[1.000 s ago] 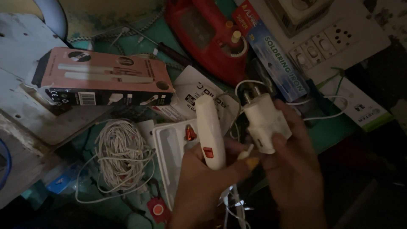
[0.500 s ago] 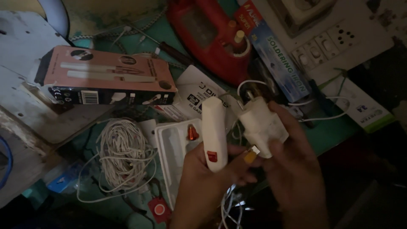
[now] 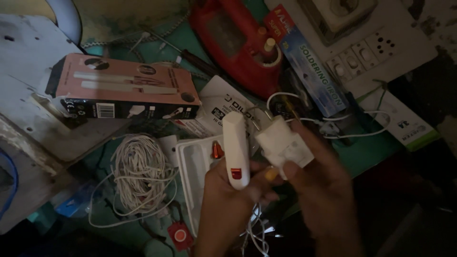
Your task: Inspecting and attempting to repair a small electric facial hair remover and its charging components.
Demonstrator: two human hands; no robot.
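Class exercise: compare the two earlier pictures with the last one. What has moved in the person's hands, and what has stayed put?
Little changed. The left hand keeps its grip on the white stick-shaped device, and the right hand keeps hold of the white plug; the plug has tilted slightly and sits a little lower, close beside the device. Nothing was picked up or released. The pink box, wire coil and red case lie as before.

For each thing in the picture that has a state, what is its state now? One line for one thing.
left hand: closed around the white wand-shaped device
white wand-shaped device: held upright, red button facing the camera
right hand: gripping the white plug adapter
white plug adapter: held, lifted off the table
white cable coil: loosely coiled, lying flat
pink box: closed, lying on its side
white tray: open
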